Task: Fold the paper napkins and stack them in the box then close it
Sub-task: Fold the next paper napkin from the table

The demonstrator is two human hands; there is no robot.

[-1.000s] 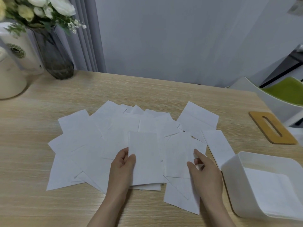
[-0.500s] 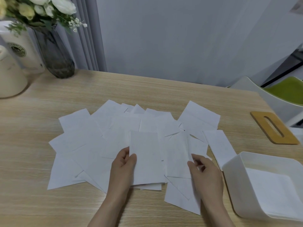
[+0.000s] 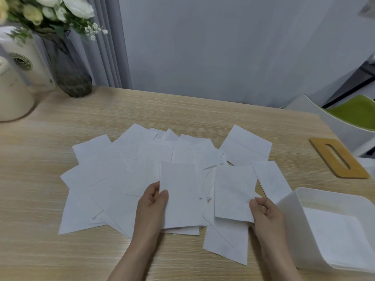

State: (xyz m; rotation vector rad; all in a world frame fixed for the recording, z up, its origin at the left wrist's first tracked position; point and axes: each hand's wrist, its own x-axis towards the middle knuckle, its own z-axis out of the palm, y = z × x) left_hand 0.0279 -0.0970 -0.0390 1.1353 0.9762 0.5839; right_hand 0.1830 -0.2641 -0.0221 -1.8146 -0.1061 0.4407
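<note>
napkins (image 3: 113, 185) are lying spread in an overlapping fan across the middle of the wooden table (image 3: 182, 110), most of them flat and unsorted. the white box (image 3: 288, 203) is standing open at the near right corner, just beside the spread, and at least one white sheet (image 3: 341, 236) is already lying on its floor. the wooden slotted lid (image 3: 338, 158) is resting on the table beyond the box, apart from it.

the left hand (image 3: 151, 211) is pinching the left edge of a folded napkin (image 3: 178, 193), thumb on top and the other fingers underneath, closed on the paper. the right hand (image 3: 267, 218) is gripping the lower right corner of a second folded napkin (image 3: 234, 191) between thumb and fingers, and this piece is appearing slightly raised off the pile.

the step in hand is judged to be gathering folded pieces for stacking. to do it well, the operator should be keeping each pinch light and near an edge, since thin paper is creasing and tearing easily. the two pieces should be brought together with edges aligned before being carried, then lowered flat onto the sheet in the box rather than dropped, so that the stack is staying square. loose napkins underneath are likely to drag along; lifting straight up is reducing that risk.
</note>
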